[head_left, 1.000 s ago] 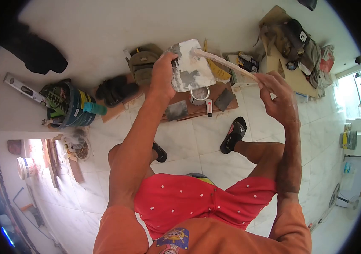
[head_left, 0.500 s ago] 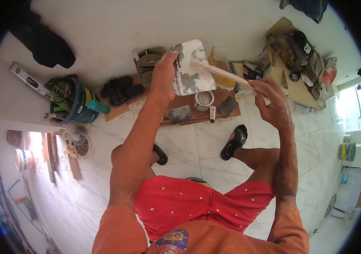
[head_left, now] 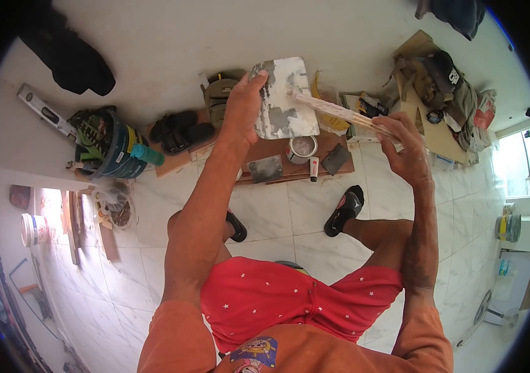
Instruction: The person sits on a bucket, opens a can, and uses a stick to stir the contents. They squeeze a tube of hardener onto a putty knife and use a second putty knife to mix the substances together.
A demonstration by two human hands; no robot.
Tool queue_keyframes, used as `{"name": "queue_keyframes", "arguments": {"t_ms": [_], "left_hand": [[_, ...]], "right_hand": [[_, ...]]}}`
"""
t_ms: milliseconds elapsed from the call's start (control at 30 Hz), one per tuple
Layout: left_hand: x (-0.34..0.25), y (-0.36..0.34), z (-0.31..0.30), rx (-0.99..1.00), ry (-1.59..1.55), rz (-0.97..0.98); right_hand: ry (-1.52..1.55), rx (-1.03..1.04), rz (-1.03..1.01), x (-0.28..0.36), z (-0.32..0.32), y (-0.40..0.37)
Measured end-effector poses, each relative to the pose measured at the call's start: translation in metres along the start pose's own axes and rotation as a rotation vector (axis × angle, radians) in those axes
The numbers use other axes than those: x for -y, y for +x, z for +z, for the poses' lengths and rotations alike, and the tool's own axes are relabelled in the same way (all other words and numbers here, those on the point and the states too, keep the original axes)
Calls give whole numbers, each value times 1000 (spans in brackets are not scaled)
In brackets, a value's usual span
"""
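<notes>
My left hand [head_left: 244,107] is closed on the left edge of a flat metal plate [head_left: 277,121], thumb on top. White and grey filler is smeared over the plate. In my right hand [head_left: 409,149] is a pale wooden stick [head_left: 339,112], gripped near its end. Its coated far tip touches the filler on the plate. Just beyond the plate's lower edge stands an open can [head_left: 303,147] of pale paste. A small white tube [head_left: 314,168] with a dark cap lies beside it, between a grey metal plate [head_left: 265,168] and a darker plate [head_left: 336,158].
A brown board [head_left: 271,147] on the tiled floor carries the can and plates. To the left are dark sandals [head_left: 181,132] and a bucket [head_left: 119,152] of tools. Cardboard [head_left: 415,102] with a backpack and cap lies at right. My feet rest either side, near the board.
The stick has rotated slightly in my right hand, its tip still at the plate. My left hand keeps the same grip, and the view has shifted a little.
</notes>
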State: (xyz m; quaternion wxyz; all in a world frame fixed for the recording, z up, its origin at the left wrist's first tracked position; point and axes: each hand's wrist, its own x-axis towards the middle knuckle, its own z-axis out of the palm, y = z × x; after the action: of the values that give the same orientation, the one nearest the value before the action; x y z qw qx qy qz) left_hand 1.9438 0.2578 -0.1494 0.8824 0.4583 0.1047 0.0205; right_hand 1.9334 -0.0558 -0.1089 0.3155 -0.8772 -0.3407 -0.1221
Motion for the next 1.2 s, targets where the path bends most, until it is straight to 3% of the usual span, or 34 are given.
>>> {"name": "queue_keyframes", "arguments": {"t_ms": [667,967,1200], "left_hand": [[-1,1,-10,-30,-32,19],[-6,-4,-4,-28,89,22],[-4,-7,0,13,223,28]], "right_hand": [[-62,-42,32,1,-10,1],[-262,-119,-117,12,-16,8],[-371,-64,-172,25,-33,26]]}}
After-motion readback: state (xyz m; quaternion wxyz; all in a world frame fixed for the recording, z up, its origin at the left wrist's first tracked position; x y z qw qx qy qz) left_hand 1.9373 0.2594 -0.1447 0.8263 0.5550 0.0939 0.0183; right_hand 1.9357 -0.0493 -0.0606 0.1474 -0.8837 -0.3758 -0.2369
